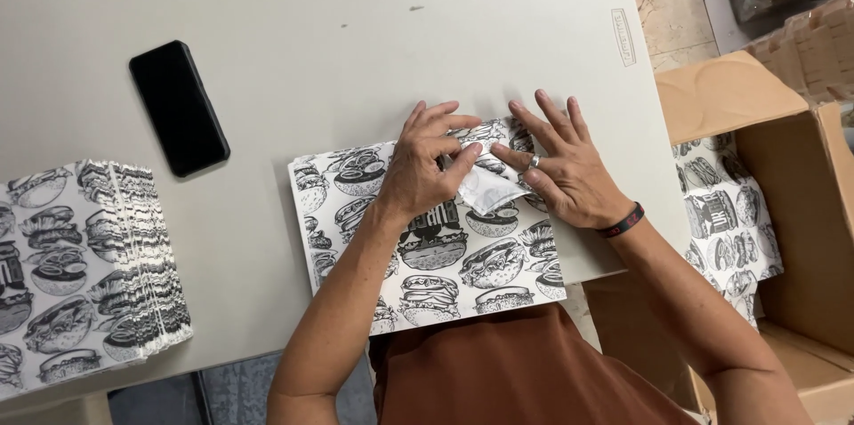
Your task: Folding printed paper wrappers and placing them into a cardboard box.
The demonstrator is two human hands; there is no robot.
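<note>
At table centre, under both hands: one burger-print paper sheet [436,256], black-and-white, lying flat with its near edge overhanging the grey table [356,43].

Left hand [427,167]: palm down on the sheet's upper middle, thumb and forefinger pinching a folded-up white corner flap [489,189]. Grip closed on the flap.

Right hand [565,172]: just right of the pinch, fingers spread and pressed flat on the sheet's upper right edge, thumb touching the flap. Nothing grasped; hand open. Ring on one finger, dark wristband [623,222] with red marking at the wrist.

Well left of the pinch: stack of folded burger-print sheets [84,269], edges fanned, at the table's left end.

Up and left of the pinch: black smartphone [178,107], screen dark, lying apart from the sheet.

Right of the right hand, beyond the table edge: open cardboard box [783,212] with more printed sheets [725,212] inside.
</note>
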